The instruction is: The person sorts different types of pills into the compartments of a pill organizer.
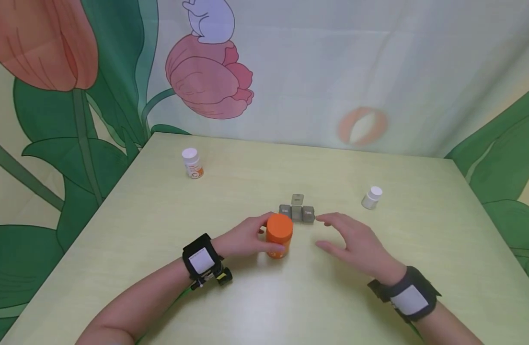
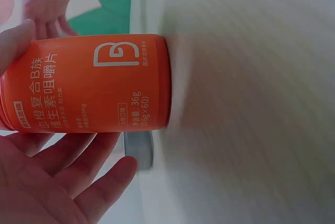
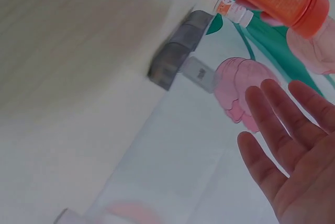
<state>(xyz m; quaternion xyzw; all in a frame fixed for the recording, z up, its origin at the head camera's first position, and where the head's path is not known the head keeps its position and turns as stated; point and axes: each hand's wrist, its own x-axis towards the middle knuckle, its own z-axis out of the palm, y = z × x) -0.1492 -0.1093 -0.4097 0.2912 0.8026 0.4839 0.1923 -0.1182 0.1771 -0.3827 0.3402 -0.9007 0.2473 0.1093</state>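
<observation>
My left hand (image 1: pixel 249 237) grips an orange vitamin bottle (image 1: pixel 279 235) by its side, thumb at the front and fingers behind. The bottle is upright with its orange cap on; in the left wrist view its printed label (image 2: pixel 99 85) faces the camera. Right behind it sits a small grey pill organizer (image 1: pixel 308 214) with three compartments, partly covered by the bottle in the head view. The middle compartment's lid (image 1: pixel 297 199) stands up. My right hand (image 1: pixel 355 242) hovers just right of the organizer, fingers spread and relaxed, holding nothing.
A white pill bottle with an orange-marked label (image 1: pixel 193 164) stands at the back left of the pale table (image 1: pixel 118 230). Toward the right is a smaller white bottle (image 1: pixel 372 198). A printed curtain (image 1: pixel 307 72) hangs behind the table's far edge.
</observation>
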